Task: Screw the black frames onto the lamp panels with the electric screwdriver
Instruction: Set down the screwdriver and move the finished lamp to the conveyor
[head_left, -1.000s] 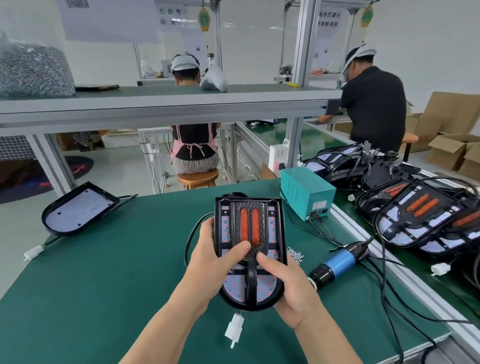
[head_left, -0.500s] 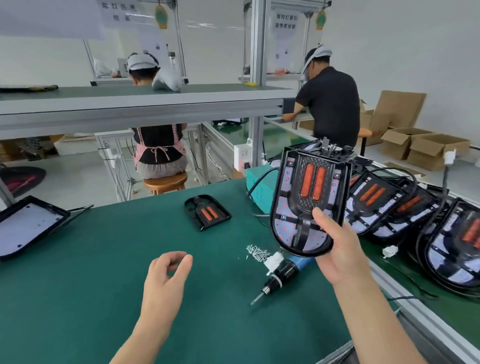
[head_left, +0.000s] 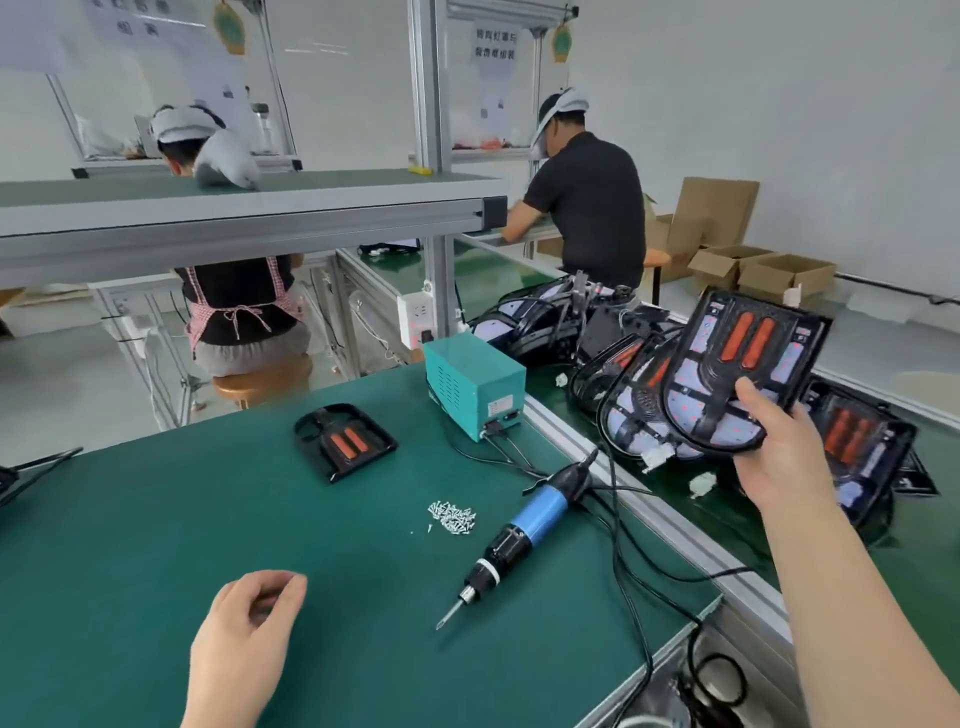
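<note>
My right hand (head_left: 774, 447) grips a lamp panel with its black frame and two orange strips (head_left: 737, 364), tilted up in the air over the pile of finished panels (head_left: 623, 410) at the right. My left hand (head_left: 249, 639) hovers over the green mat with fingers loosely curled, holding nothing. A loose black frame (head_left: 345, 439) lies flat in the middle of the mat. The blue-and-black electric screwdriver (head_left: 524, 530) rests on the mat with its bit pointing toward me. A small heap of screws (head_left: 452, 517) sits just left of it.
A teal power box (head_left: 472, 384) stands at the mat's far right, with cables (head_left: 623, 561) trailing across the mat edge. An aluminium rail (head_left: 670, 525) separates the mat from the conveyor. Two workers sit beyond the shelf (head_left: 249, 218). Cardboard boxes (head_left: 758, 270) stand at far right.
Both hands held the panel at the centre; my left hand let go and my right hand carried it rightward over the pile. The view turned right.
</note>
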